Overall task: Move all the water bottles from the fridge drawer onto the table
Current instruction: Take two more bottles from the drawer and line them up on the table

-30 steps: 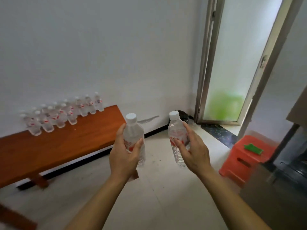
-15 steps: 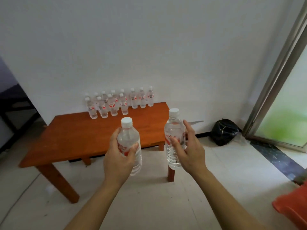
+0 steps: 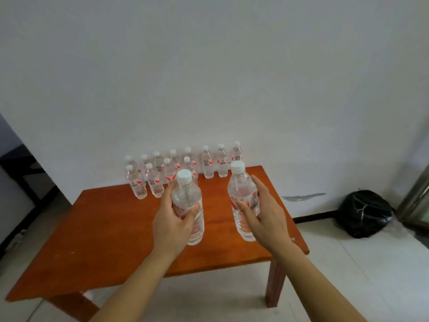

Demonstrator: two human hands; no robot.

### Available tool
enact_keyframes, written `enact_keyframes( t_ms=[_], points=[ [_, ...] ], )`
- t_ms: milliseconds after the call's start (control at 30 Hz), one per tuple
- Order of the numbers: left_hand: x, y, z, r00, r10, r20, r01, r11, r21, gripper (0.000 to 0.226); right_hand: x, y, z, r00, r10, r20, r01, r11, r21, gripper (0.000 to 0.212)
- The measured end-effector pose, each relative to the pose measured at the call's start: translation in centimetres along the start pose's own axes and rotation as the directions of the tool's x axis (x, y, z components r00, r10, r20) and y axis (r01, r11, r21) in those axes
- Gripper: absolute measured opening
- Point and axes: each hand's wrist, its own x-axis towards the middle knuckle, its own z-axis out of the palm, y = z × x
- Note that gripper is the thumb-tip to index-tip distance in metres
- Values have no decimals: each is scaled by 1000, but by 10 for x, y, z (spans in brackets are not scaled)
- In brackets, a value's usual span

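Note:
My left hand (image 3: 173, 225) grips a clear water bottle (image 3: 187, 196) with a white cap and red label, held upright above the middle of the orange wooden table (image 3: 99, 235). A second such bottle (image 3: 242, 189) is held upright in my right hand (image 3: 267, 219), over the table's right part. Several more bottles (image 3: 206, 163) stand in two rows at the table's far edge against the white wall; some are partly hidden behind the left-hand bottle. The fridge drawer is out of view.
A black rubbish bag (image 3: 364, 213) lies on the floor by the wall, right of the table. A metal door frame (image 3: 415, 201) stands at the far right. Dark furniture (image 3: 21, 163) sits at the left edge. Pale tiled floor (image 3: 371, 275) surrounds the table.
My view has swung left and closer to the table; the red stool and fridge have left the view. Both hands, still holding their bottles, now hang over the tabletop.

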Motion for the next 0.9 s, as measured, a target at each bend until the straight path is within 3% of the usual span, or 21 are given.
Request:
enact_keyframes(
  t_ms=[167, 400, 633, 900],
  points=[
    [97, -29, 20, 1000, 15, 17, -15, 1000, 17, 76, 101, 11, 37, 998, -36, 53, 35, 999, 24, 69],
    [213, -97, 55, 997, -11, 77, 8, 999, 37, 83, 196, 44, 96, 991, -26, 130, 39, 995, -93, 83],
    [302, -168, 104, 970, -76, 230, 73, 997, 22, 82, 259, 80, 147, 975, 181, 129, -120, 916, -384, 86],
    [355, -227, 161, 906, -151, 395, 120, 987, 103, 76, 297, 141, 185, 907, 390, 158, -286, 847, -448, 86]
  ],
)
